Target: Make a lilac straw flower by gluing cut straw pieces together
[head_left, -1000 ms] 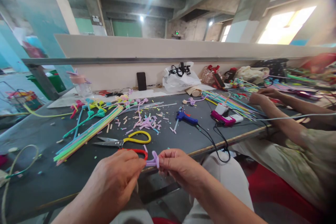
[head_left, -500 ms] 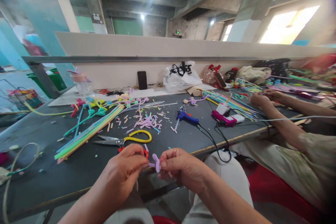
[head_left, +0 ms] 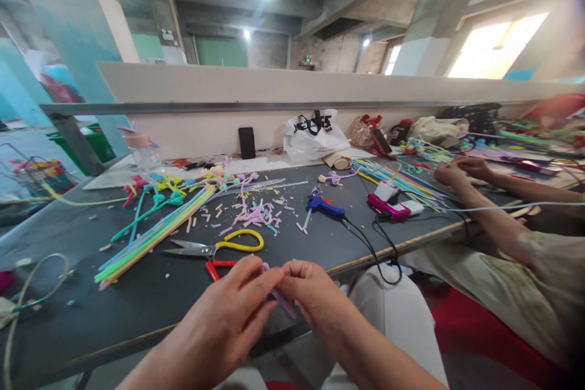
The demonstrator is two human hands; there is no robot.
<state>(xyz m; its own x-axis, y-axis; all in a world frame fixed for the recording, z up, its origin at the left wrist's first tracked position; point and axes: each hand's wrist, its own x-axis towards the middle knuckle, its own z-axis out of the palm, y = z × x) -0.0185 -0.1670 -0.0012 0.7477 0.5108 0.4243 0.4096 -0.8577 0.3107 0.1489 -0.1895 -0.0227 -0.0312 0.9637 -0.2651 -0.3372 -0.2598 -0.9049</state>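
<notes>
A short lilac pipe cleaner (head_left: 286,304) is pinched between my two hands over the front edge of the table. My left hand (head_left: 228,311) grips it from the left with bent fingers. From the other side my right hand (head_left: 315,289) closes on it with thumb and forefinger, and the fingertips of both hands meet. Much of the piece is hidden by the fingers. Scissors (head_left: 208,250) with one yellow and one red handle lie just beyond my left hand. Small lilac pieces (head_left: 256,215) are heaped past them.
Bundled pastel pipe cleaners (head_left: 155,237) lie at left. A blue glue gun (head_left: 325,205) and a magenta one (head_left: 388,207) trail cords on the right. Behind stand a phone (head_left: 247,142) and a white bag (head_left: 315,137). A co-worker's hands (head_left: 457,172) work at far right.
My hands have come together, fingertips now touching. The lilac piece, upright and looped before, now slants downward, mostly covered. My left hand has shifted right, uncovering more of the red scissor handle.
</notes>
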